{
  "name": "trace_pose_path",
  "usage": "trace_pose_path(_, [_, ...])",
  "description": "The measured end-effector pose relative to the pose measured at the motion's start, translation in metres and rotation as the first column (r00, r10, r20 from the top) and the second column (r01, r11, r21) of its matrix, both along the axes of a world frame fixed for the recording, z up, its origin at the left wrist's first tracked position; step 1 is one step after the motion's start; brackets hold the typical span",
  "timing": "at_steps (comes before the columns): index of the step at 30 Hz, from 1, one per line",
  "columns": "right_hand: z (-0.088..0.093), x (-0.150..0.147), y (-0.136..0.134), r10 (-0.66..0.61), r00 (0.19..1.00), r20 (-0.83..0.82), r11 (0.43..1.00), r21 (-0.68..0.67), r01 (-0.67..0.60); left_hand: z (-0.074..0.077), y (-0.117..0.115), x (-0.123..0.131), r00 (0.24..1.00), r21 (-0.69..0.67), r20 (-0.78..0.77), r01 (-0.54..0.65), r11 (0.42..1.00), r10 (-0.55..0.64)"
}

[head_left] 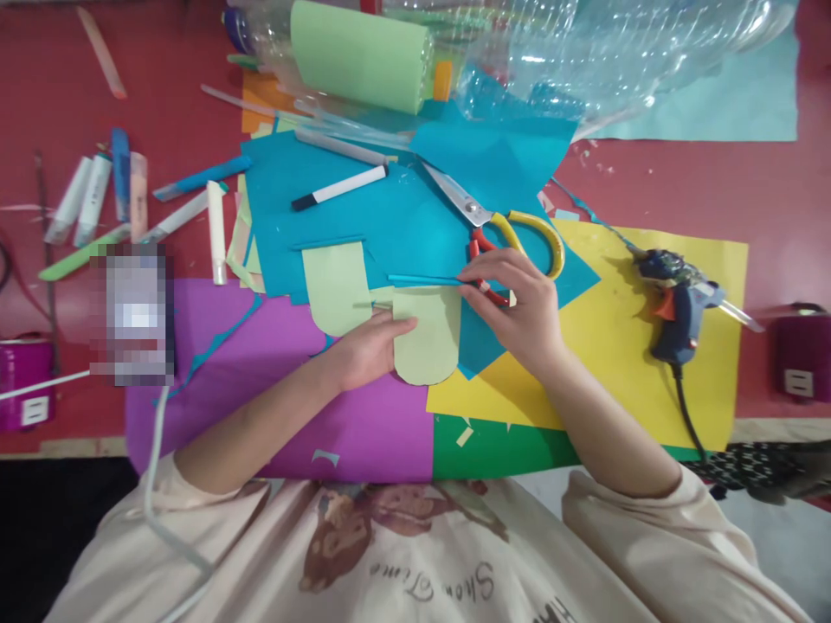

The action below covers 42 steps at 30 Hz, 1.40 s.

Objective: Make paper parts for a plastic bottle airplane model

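Observation:
My left hand (pixel 375 348) is closed on the left edge of a pale green paper piece (pixel 427 337) with a rounded bottom. Between the thumb and index finger of my right hand (pixel 519 303) is the right end of a thin blue strip (pixel 421 279), which lies along the top edge of that piece. A second pale green piece (pixel 336 285) of like shape rests to the left, with another blue strip (pixel 330 242) along its top. Scissors (pixel 477 212) with yellow handles lie just beyond my right hand, and a red-handled tool (pixel 480 251) is partly hidden by its fingers.
Blue sheets (pixel 279 208) lie beneath, beside purple (pixel 363 433), yellow (pixel 597 346) and green (pixel 499 450) sheets. A glue gun (pixel 679 320) is at right. Markers (pixel 94 199) and a blurred-out device (pixel 138 316) are at left. Plastic bottles (pixel 532 52) line the back.

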State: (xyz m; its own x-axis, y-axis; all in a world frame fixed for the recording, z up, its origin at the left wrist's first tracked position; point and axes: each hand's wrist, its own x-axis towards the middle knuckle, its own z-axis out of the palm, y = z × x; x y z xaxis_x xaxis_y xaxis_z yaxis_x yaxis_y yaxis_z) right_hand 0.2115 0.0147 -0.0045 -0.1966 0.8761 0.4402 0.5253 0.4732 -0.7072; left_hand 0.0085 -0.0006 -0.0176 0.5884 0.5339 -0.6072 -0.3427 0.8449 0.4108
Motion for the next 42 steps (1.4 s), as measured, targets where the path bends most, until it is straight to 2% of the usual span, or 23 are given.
trace_pose_path(4, [-0.001, -0.003, -0.002, 0.011, 0.994, 0.105, 0.998, 0.056, -0.017, 0.001, 0.000, 0.000, 1.000, 0.010, 0.004, -0.009, 1.000, 0.009])
trace_pose_path(7, [-0.002, -0.003, -0.002, 0.030, 0.995, 0.097, 0.997, 0.066, -0.037, 0.000, 0.000, 0.001, 1.000, 0.013, 0.013, -0.006, 1.000, 0.006])
trace_pose_path(17, [0.001, -0.003, -0.002, 0.020, 0.997, 0.068, 0.997, -0.082, -0.015, 0.004, 0.000, 0.000, 1.000, 0.004, -0.015, 0.019, 1.000, -0.019])
trace_pose_path(26, [0.004, -0.003, -0.002, 0.036, 0.997, 0.069, 0.993, -0.111, -0.029, 0.004, 0.000, 0.001, 1.000, 0.016, -0.015, -0.004, 1.000, 0.004])
trace_pose_path(35, [0.003, -0.003, -0.002, 0.020, 0.999, -0.029, 0.981, -0.194, -0.025, 0.005, 0.000, 0.001, 1.000, 0.028, -0.004, 0.002, 1.000, -0.002])
trace_pose_path(42, [-0.008, -0.008, -0.006, 0.029, 0.949, -0.313, 0.913, -0.379, -0.152, 0.003, -0.003, 0.000, 1.000, 0.044, -0.015, -0.013, 0.999, 0.014])
